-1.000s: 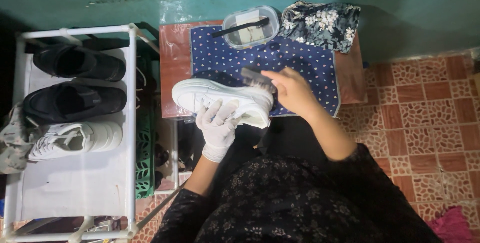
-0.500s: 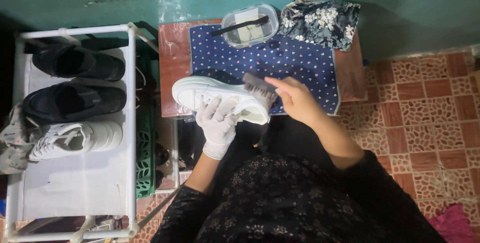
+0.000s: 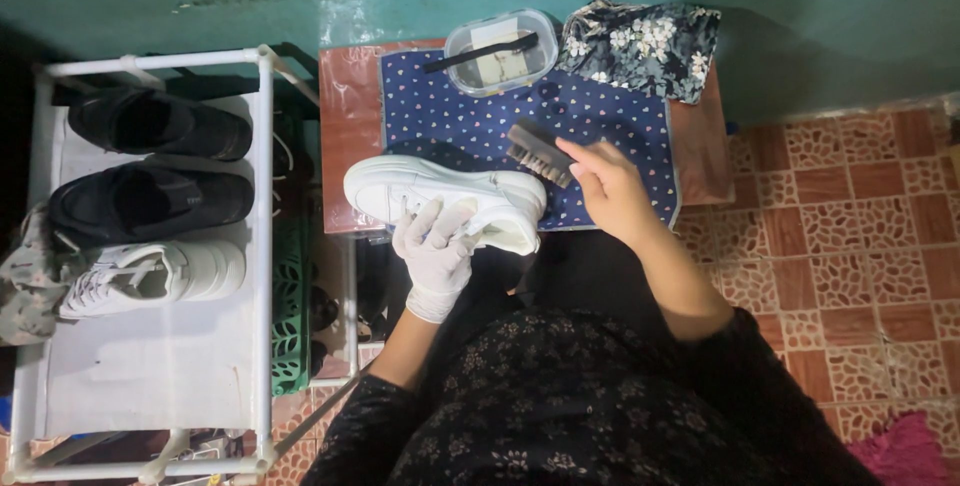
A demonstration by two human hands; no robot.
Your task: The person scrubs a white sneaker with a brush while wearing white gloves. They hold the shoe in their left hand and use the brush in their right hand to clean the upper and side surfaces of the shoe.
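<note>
Her gloved left hand (image 3: 436,251) grips the white sneaker (image 3: 445,198) while her bare right hand (image 3: 608,186) clasps a brush (image 3: 538,153) just above it.

A small reddish-brown table (image 3: 345,136) stands against the teal wall, spread with a dark blue dotted cloth (image 3: 440,121); on the cloth lie a clear plastic container (image 3: 500,51) and a white sneaker (image 3: 440,196), and a floral fabric (image 3: 640,46) drapes the table's far right corner; beside it, a white shelf rack (image 3: 262,246) carries two black shoes (image 3: 150,161) and another white sneaker (image 3: 150,276); patterned tiles cover the floor (image 3: 850,236)
</note>
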